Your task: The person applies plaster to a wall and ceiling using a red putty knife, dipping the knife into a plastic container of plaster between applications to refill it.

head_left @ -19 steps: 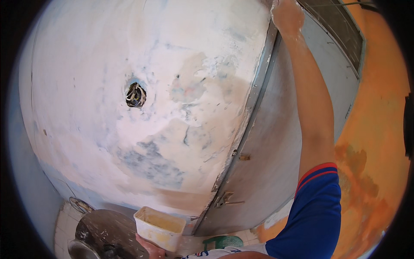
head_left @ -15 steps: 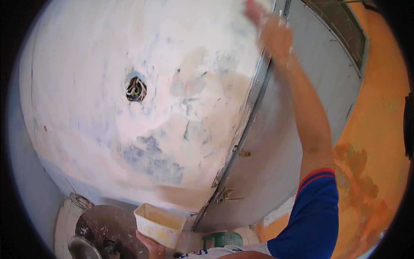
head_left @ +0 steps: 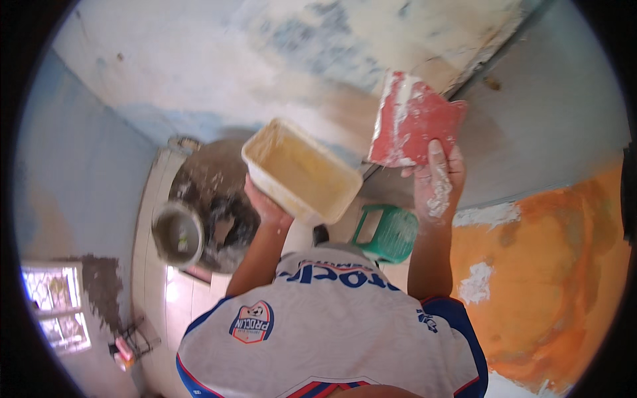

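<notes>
My right hand (head_left: 434, 179) grips a red flat spreader (head_left: 415, 116) smeared with white paste along its face and edge; white paste also coats my thumb. To the left of it, my left hand (head_left: 264, 202) holds a cream rectangular plastic tub (head_left: 312, 182), tilted slightly, with pale residue inside. Beneath the tub and beside my left arm lie a dark, stained round surface (head_left: 225, 159) and a grey bucket (head_left: 198, 235). The spreader is raised near the patched white wall (head_left: 312, 40), above the tub's right side; whether it touches the wall I cannot tell.
A grey door (head_left: 570, 113) runs along the upper right, beside an orange wall (head_left: 531, 272) with white patches. A green plastic stool (head_left: 391, 239) stands below my hands. At left are a pale blue wall (head_left: 73, 166), a barred window (head_left: 56, 285) and a tiled floor (head_left: 186, 305).
The view has tipped down toward my body. My right hand has come down from high by the door frame with the red spreader, toward the tub in my left hand.
</notes>
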`<state>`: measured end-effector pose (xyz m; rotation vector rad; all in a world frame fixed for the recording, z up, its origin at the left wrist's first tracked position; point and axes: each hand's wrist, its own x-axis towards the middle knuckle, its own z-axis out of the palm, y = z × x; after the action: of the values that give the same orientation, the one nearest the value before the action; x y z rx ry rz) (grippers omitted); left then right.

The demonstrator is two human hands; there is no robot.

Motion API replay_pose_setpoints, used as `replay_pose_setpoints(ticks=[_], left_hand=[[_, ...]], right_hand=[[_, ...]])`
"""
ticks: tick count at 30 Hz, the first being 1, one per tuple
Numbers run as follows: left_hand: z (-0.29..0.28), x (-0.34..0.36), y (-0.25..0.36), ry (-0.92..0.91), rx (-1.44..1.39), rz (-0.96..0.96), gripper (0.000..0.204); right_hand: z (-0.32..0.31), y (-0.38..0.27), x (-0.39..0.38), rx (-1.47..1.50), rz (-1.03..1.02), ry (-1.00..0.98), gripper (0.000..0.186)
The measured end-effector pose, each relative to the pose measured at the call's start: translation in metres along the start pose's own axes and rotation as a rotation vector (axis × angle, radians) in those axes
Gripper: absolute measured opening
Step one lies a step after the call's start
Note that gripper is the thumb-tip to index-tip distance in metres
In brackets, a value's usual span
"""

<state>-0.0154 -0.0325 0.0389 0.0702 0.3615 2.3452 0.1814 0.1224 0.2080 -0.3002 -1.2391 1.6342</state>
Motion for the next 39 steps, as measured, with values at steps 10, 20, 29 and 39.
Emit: replay_pose_setpoints(ticks=[10,20,29,39], left_hand=[[-0.127,-0.083,0.092,-0.014,-0.090,0.132,0.079],[-0.144,-0.173,0.136,-0.040,-0.097,0.072,0.082],[-0.131,-0.227,0.140,-0.067,-0.085,0.211,0.080],[-0.117,-0.324,0.203,-0.033,-0.028,0.369,0.077]], right_hand=[[0.092,0.039,-0.162,-0.378,-0.090,-0.175,0.039],[0.141,-0.005,-0.260,-0.736,0.107,-0.393,0.030],[0.155,-0.035,-0.305,-1.068,0.025,-0.868,0.023],[0.193,-0.030,-0.355,-0.972,-0.047,-0.922,0.025]])
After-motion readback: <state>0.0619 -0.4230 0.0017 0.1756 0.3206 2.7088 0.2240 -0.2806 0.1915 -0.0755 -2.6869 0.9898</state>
